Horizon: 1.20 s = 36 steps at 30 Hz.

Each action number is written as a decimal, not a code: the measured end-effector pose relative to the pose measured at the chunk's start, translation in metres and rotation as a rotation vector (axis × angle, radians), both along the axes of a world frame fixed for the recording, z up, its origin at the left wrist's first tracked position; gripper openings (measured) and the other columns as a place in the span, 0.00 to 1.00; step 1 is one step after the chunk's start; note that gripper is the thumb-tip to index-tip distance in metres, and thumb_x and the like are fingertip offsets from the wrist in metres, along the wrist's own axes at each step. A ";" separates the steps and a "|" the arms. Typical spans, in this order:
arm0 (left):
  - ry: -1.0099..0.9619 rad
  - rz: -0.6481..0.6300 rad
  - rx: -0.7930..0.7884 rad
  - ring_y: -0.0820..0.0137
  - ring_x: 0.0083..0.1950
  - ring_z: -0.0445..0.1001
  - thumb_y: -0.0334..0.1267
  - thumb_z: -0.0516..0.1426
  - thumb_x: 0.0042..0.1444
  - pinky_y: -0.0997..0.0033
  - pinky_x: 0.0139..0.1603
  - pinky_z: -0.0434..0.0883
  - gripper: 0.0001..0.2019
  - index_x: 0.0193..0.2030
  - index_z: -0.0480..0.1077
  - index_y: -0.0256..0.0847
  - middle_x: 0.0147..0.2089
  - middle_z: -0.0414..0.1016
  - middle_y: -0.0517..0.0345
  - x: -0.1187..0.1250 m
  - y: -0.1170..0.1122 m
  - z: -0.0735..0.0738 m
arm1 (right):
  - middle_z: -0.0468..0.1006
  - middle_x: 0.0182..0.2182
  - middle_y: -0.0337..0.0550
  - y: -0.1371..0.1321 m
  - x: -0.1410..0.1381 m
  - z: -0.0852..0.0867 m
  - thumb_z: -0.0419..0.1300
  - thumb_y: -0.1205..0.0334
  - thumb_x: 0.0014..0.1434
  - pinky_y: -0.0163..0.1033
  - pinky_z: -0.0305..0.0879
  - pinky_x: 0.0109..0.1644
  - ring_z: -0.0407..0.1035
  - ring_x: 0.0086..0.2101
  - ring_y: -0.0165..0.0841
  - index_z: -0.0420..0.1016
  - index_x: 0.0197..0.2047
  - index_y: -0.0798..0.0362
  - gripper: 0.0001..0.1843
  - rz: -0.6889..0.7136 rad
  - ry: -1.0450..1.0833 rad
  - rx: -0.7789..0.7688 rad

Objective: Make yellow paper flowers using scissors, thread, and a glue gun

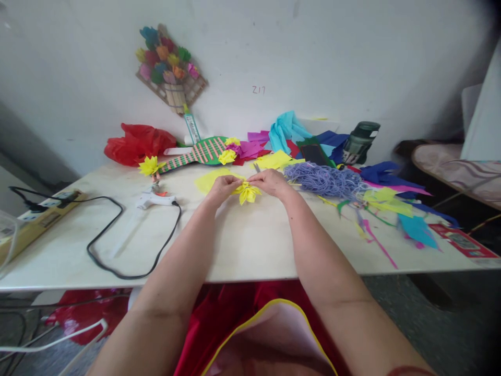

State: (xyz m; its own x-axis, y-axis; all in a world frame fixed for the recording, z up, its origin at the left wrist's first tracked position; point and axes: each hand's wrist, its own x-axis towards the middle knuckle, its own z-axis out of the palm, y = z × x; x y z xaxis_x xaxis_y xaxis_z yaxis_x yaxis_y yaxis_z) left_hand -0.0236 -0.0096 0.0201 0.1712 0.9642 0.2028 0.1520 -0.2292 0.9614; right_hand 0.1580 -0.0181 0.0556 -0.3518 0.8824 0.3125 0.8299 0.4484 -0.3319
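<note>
Between my hands, just above the white table (250, 250), is a yellow paper flower (248, 193) with pointed petals. My left hand (227, 186) pinches its left side, fingers closed. My right hand (271, 183) is at its upper right edge, with thumb and fingers pressed together on the paper. Yellow crepe paper (205, 181) lies behind my left hand. The tip of a pair of scissors (257, 167) shows behind the hands; the rest is hidden. Beyond them rests a green lute-shaped piece (203, 151) with pink strips and yellow flowers.
A white glue gun (156, 200) with a black cord lies at the left, near a power strip (47, 214). Purple crinkled string (324, 180), paper scraps (417, 230) and a dark bottle (360, 142) are at the right. Red plastic (139, 143) sits at the back left.
</note>
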 end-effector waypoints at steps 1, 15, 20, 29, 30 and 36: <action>-0.042 -0.019 -0.030 0.76 0.25 0.66 0.51 0.63 0.37 0.76 0.27 0.63 0.19 0.27 0.71 0.34 0.23 0.71 0.59 0.000 -0.001 0.000 | 0.79 0.41 0.34 0.000 0.000 0.001 0.56 0.54 0.54 0.35 0.64 0.42 0.71 0.42 0.34 0.77 0.43 0.40 0.14 0.001 -0.012 0.004; -0.374 -0.129 -0.306 0.68 0.33 0.74 0.48 0.59 0.45 0.71 0.30 0.71 0.18 0.35 0.72 0.33 0.35 0.76 0.49 -0.004 -0.001 0.004 | 0.78 0.43 0.33 -0.004 -0.002 0.005 0.54 0.55 0.56 0.36 0.64 0.45 0.71 0.43 0.34 0.76 0.45 0.40 0.15 -0.007 -0.018 0.052; -0.316 -0.174 -0.266 0.71 0.28 0.73 0.44 0.62 0.41 0.73 0.29 0.70 0.16 0.33 0.70 0.34 0.31 0.75 0.53 -0.003 -0.004 0.004 | 0.78 0.43 0.32 -0.004 -0.003 0.006 0.54 0.55 0.56 0.36 0.64 0.45 0.71 0.44 0.34 0.76 0.45 0.39 0.14 -0.017 -0.025 0.066; -0.332 -0.185 -0.258 0.72 0.27 0.73 0.37 0.64 0.37 0.69 0.29 0.71 0.19 0.39 0.68 0.38 0.32 0.74 0.58 -0.001 -0.003 0.000 | 0.78 0.42 0.34 -0.007 -0.006 0.009 0.53 0.55 0.57 0.36 0.64 0.43 0.71 0.43 0.34 0.76 0.45 0.39 0.15 -0.018 -0.039 0.069; -0.331 -0.185 -0.263 0.72 0.27 0.73 0.37 0.64 0.37 0.69 0.29 0.71 0.19 0.38 0.68 0.37 0.32 0.74 0.58 0.000 -0.003 -0.001 | 0.78 0.42 0.33 -0.008 -0.006 0.009 0.53 0.55 0.57 0.36 0.64 0.44 0.71 0.43 0.34 0.76 0.45 0.39 0.15 -0.020 -0.044 0.066; -0.345 -0.155 -0.274 0.71 0.26 0.73 0.35 0.63 0.35 0.71 0.26 0.70 0.16 0.34 0.68 0.35 0.29 0.74 0.56 0.001 -0.003 0.000 | 0.78 0.42 0.33 -0.007 -0.009 0.007 0.53 0.54 0.57 0.35 0.63 0.44 0.71 0.43 0.33 0.75 0.46 0.38 0.15 -0.022 -0.090 0.076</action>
